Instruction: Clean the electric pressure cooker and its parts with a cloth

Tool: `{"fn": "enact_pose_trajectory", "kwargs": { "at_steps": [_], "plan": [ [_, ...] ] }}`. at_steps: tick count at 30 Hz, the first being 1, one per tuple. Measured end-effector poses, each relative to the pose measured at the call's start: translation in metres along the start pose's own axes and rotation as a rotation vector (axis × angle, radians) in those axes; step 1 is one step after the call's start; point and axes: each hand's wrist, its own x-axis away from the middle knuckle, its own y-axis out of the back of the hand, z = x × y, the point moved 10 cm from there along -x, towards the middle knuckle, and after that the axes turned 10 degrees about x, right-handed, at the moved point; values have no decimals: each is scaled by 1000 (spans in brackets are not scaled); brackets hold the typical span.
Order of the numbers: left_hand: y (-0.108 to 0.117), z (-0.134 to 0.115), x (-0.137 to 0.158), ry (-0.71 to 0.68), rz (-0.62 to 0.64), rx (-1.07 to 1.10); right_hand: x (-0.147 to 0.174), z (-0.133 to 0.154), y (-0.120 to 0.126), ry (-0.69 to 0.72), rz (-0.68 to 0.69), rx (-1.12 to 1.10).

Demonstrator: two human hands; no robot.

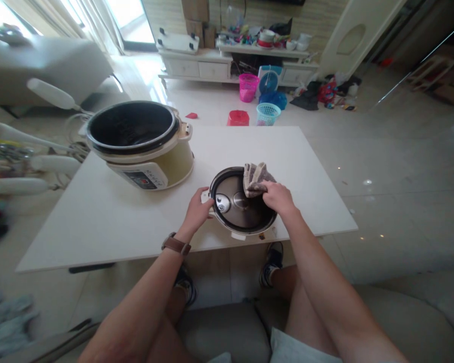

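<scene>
A round rice cooker lid lies with its dark inner side up near the front edge of the white table. My left hand grips the lid's left rim, thumb on top; a watch with a brown strap is on that wrist. In my right hand is a bunched grey-brown patterned cloth, pressed on the lid's upper right rim. To the left stands the rice cooker without its lid, its dark inner pot showing and its control panel facing me.
The white table spans the space before me. Left of it are white-handled items. On the floor beyond stand a pink basket, a red bin and a light-blue basket. A cluttered white cabinet lines the wall.
</scene>
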Motion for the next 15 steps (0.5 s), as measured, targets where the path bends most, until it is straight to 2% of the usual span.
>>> {"fn": "enact_pose_trajectory", "kwargs": {
  "at_steps": [2, 5, 7, 11, 13, 15],
  "plan": [
    [0, -1, 0, -8, 3, -4, 1, 1, -9, 1, 80, 85],
    [-1, -1, 0, -11, 6, -4, 2, -1, 0, -5, 52, 84],
    [-1, 0, 0, -3, 4, 3, 0, -11, 15, -62, -45, -1],
    [0, 5, -1, 46, -11, 38, 3, -41, 46, -171, -380, -349],
    [1, 8, -1, 66, -20, 52, 6, -46, 51, -137, -498, -552],
    [1, 8, -1, 70, -30, 53, 6, -37, 46, -44, -475, -705]
  ]
}}
